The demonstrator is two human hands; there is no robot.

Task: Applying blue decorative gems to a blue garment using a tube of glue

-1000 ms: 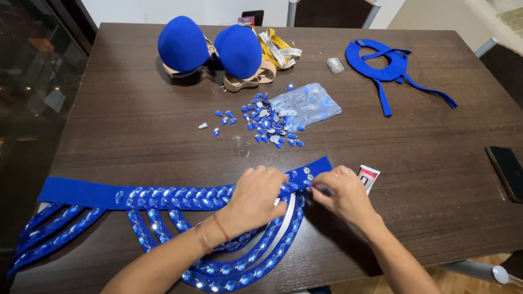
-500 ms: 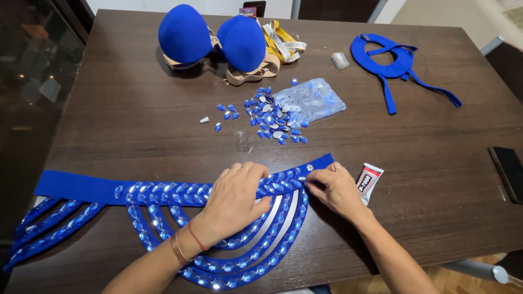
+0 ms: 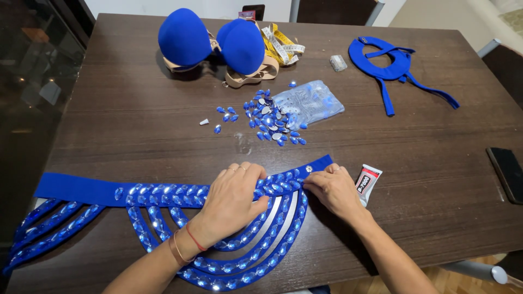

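Both hands [image 3: 234,190] press jewelled belt [image 3: 163,195]

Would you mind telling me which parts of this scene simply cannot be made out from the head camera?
- Blue belt: the stretch under the left hand is hidden by it; the left-hand loops run off the frame's edge.
- Right hand: its fingertips press on the belt's end, so whether they pinch a gem cannot be told.
- Glue tube: partly behind that hand.
- Dark phone: cut by the right edge.
- Loose gems: too small to count.

both hands lie palm down, close together: left hand [image 3: 235,191] spread flat, right hand [image 3: 333,188] fingers curled.
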